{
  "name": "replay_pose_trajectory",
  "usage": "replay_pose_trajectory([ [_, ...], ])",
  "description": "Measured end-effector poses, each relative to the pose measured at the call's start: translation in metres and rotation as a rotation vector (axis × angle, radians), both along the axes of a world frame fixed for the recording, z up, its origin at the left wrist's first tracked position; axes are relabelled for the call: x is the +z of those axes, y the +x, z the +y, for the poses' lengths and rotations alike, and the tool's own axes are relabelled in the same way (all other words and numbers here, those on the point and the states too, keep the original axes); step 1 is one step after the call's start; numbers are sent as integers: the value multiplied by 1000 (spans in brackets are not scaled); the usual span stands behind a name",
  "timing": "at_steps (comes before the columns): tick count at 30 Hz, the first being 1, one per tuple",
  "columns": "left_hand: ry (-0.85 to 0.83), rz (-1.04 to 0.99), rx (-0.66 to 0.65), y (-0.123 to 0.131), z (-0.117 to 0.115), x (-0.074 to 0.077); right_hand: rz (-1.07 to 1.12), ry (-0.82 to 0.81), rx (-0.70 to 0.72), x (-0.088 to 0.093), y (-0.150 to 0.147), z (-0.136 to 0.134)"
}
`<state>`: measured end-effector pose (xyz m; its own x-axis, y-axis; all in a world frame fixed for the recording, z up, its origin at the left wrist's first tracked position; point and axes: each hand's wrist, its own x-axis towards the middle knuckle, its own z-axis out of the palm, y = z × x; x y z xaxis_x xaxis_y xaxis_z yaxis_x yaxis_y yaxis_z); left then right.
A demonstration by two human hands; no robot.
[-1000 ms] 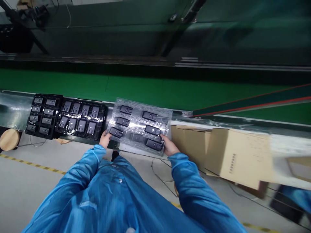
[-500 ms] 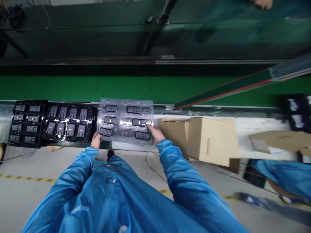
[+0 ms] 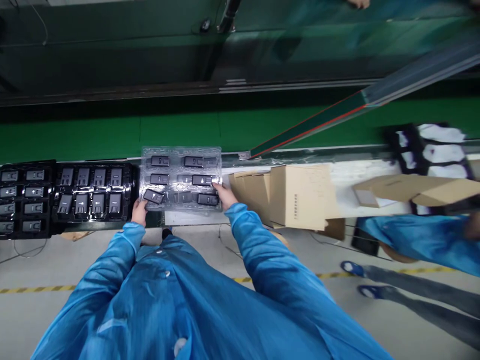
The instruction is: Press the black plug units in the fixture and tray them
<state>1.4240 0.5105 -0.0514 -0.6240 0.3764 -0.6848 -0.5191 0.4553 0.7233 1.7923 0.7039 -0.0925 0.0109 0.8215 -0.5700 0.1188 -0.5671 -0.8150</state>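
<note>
In front of me is a clear plastic tray (image 3: 172, 172) with several black battery-like blocks lying in its pockets; one black block (image 3: 153, 196) at the near left sits askew. My left hand (image 3: 139, 212) grips the tray's near left corner, its thumb on the rim. At the right edge my right hand (image 3: 225, 195) grips the tray too, fingers close to a black block (image 3: 202, 180). Both hands' undersides are hidden. Left of the clear tray lies a black tray (image 3: 129, 190) of similar blocks, and beyond it another black tray (image 3: 52, 200).
Cardboard boxes (image 3: 303, 197) stand to the right on the white bench. A green belt (image 3: 176, 125) runs behind, with a slanted metal bar (image 3: 307, 125) over it. Farther right a co-worker's blue sleeve (image 3: 412, 237), an open carton (image 3: 412, 189) and a tray of white pieces (image 3: 444, 152) show.
The camera view has turned, so the scene shifts left and more of the co-worker shows at right. Both hands stay on the clear tray; its near left block looks more tilted.
</note>
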Motion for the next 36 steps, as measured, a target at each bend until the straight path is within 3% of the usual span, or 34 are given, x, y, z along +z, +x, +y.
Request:
replay_pose_trajectory([
  [13,16,-72,155,3,6,6,28,87,-1,10,-6,-30],
  [19,31,-111,149,1,4,11,36,86,-41,16,-7,-29],
  [29,2,-252,97,10,-27,26,-21,-97,-112,25,19,-95],
  [36,0,-282,40,10,-21,29,39,-101,-82,28,6,-105],
])
